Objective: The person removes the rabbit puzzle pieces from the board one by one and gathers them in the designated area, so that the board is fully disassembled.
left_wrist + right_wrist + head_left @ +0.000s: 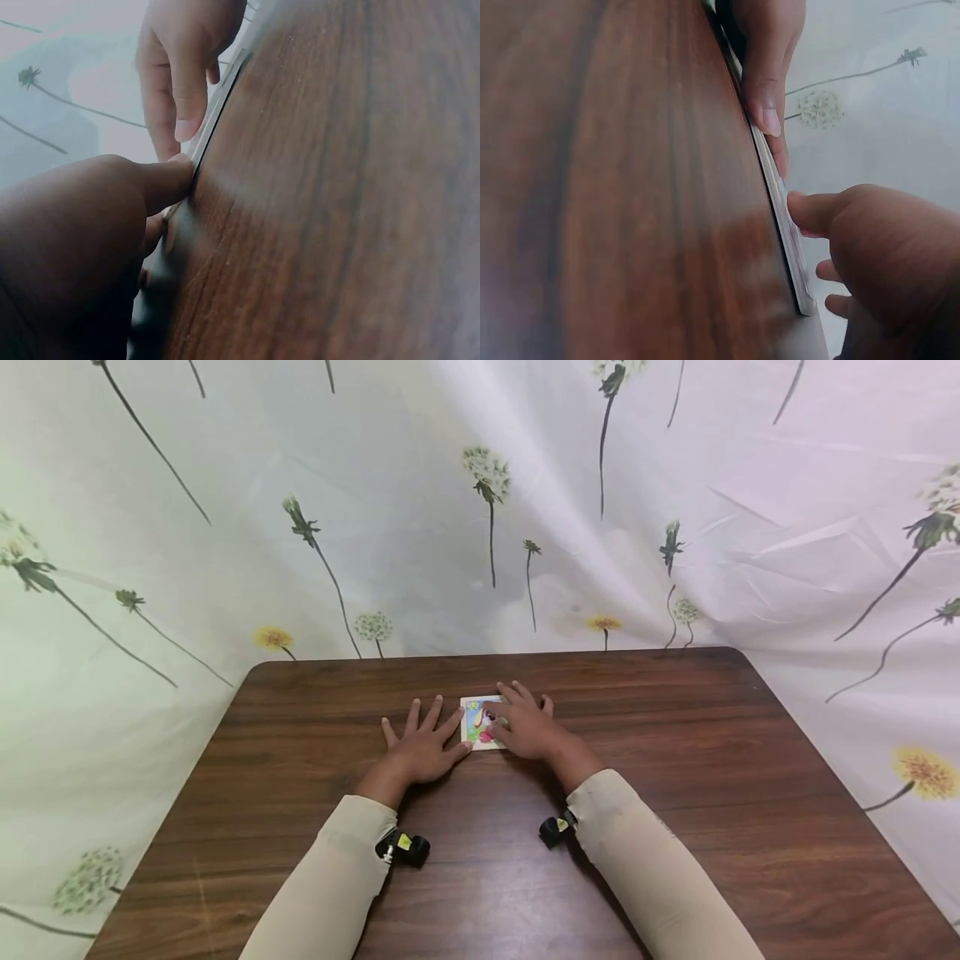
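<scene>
A small, thin square picture board (pixel 472 728) with a pale border and a colourful cartoon print lies flat on the brown table. My left hand (pixel 420 752) is spread palm down at its left side, with the thumb and forefinger touching that edge. Over the right part of the board is my right hand (pixel 528 731), its fingers hiding much of the picture. In the right wrist view, the board's near edge (pixel 789 240) shows side-on, with the left thumb resting on it farther off and the right thumb tip right at its top surface.
The wood-grain table (pixel 480 860) reaches back to a white curtain (pixel 405 527) printed with dandelions, which also hangs along both sides. Both forearms wear pale sleeves (pixel 322 885) with small black cameras (pixel 411 850) strapped at the wrists.
</scene>
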Motion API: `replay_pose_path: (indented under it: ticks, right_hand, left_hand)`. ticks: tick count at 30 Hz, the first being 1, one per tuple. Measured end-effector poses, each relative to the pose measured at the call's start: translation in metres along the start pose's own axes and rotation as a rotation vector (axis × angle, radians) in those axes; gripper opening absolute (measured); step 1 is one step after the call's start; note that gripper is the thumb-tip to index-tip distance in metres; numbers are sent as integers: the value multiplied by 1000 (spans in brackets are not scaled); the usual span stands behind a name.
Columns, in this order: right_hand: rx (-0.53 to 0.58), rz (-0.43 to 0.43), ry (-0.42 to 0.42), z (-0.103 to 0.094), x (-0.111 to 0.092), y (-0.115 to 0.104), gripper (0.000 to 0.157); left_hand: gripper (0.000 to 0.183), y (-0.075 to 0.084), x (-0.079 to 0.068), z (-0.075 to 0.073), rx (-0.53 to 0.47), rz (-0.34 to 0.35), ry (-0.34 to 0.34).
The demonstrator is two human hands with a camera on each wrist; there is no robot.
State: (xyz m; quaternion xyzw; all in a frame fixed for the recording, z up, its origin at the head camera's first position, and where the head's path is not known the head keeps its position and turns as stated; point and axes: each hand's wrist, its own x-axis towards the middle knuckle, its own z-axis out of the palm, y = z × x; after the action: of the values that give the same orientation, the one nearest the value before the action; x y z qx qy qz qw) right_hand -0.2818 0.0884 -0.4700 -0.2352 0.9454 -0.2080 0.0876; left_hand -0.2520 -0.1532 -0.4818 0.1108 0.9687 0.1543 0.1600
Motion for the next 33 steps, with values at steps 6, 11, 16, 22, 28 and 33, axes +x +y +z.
replay_pose_path:
  ticks: [6, 11, 16, 22, 28, 33]
  right_hand:
    - [18, -21, 73, 0, 12, -2, 51]
    - [16, -35, 76, 3, 20, -8, 47]
    - [10, -23, 78, 6, 28, -9, 44]
    - [22, -26, 78, 6, 36, -9, 38]
    - [12, -29, 48, 3, 41, -11, 32]
    - [13, -20, 16, -3, 41, -15, 29]
  left_hand:
    - [77, -2, 2, 4, -17, -5, 6]
    - [77, -5, 4, 7, -15, 0, 14]
    - [77, -3, 4, 4, -14, 5, 9]
    - [76, 1, 2, 1, -22, 4, 1]
    - [76, 2, 0, 0, -24, 5, -7]
    - [77, 2, 0, 0, -24, 4, -9]
